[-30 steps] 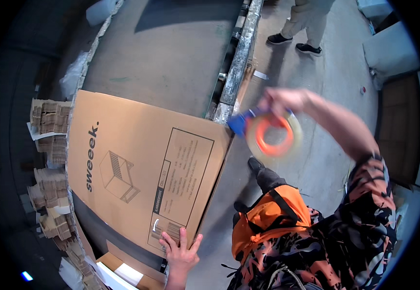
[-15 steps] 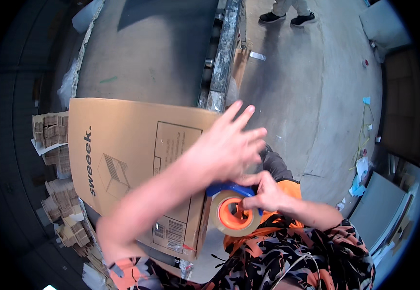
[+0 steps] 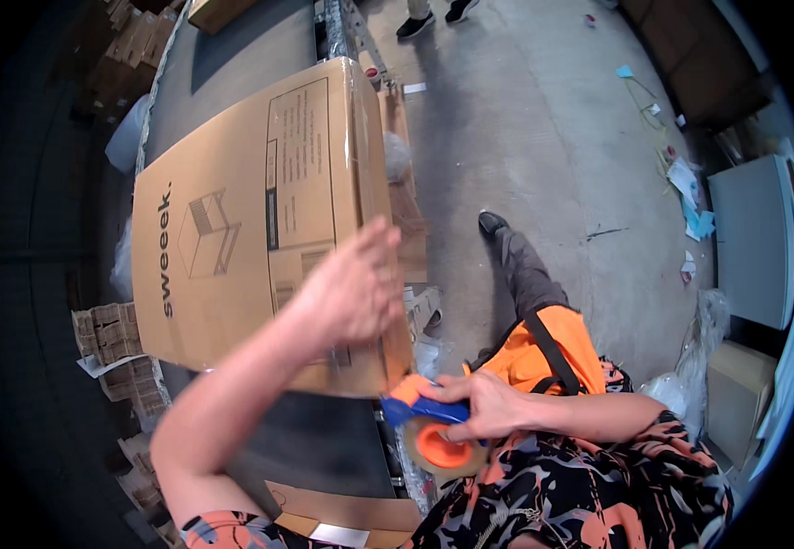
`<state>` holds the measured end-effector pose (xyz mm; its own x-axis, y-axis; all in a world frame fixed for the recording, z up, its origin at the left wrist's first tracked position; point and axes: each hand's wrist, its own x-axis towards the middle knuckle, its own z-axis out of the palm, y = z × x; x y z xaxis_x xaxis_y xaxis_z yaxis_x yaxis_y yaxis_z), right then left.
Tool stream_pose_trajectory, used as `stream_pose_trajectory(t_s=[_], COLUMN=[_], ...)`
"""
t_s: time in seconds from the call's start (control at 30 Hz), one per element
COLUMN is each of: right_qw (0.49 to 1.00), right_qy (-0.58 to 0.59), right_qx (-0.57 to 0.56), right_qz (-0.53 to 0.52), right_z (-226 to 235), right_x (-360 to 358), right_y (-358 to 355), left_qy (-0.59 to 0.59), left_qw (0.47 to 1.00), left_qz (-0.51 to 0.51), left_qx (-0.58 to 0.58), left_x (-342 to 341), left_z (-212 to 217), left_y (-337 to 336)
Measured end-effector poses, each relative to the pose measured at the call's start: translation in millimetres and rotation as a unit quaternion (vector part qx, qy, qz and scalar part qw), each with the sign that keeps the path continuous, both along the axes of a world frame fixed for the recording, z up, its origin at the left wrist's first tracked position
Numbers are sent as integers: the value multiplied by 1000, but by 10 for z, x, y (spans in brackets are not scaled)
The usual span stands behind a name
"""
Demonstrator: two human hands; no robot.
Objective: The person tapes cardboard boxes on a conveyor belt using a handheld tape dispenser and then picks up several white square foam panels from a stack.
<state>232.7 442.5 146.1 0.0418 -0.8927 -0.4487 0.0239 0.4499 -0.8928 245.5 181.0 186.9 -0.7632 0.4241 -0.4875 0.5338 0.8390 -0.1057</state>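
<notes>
Carton shift: since the last frame the carton (image 3: pixel 255 224) has advanced along the conveyor belt (image 3: pixel 319 435), and the left hand (image 3: pixel 351 288) has come in over its right edge.
Carton lie: I see it flat on the belt, printed face up, ahead of an open box (image 3: pixel 351 508).
Left hand: blurred, fingers extended, nothing visible in its grip; I cannot tell whether it presses the cardboard.
Right hand (image 3: pixel 488 409): fingers closed around the blue tape dispenser (image 3: pixel 426 406), whose head sits at the carton's near right corner, touching or just beside it.
Tape roll (image 3: pixel 434 444): orange-cored, seated in the dispenser.
Taping step: I judge the right side is being sealed; the next move calls for smoothing the strip and a clean cut.
</notes>
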Motion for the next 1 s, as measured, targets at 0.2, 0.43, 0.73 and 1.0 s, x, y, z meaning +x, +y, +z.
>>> stream_pose_trajectory(t_s=[0.2,0.43,0.73,1.0], right_qw=[985,964,939,932], right_qy=[60,104,325,-218], right_qx=[-64,-86,-53,-79], right_qz=[-145,-230,-97,-278], right_z=[-229,-254,-230,-997], right_x=[954,1525,1391,911], right_y=[254,311,-552,228], left_qy=[-26,-85,-43,116], left_qw=[998,995,984,984], left_qz=[49,46,11,126], left_qx=[21,-38,-170,40], left_x=[653,660,841,1376], left_z=[180,212,234,-73], left_y=[443,436,658,275])
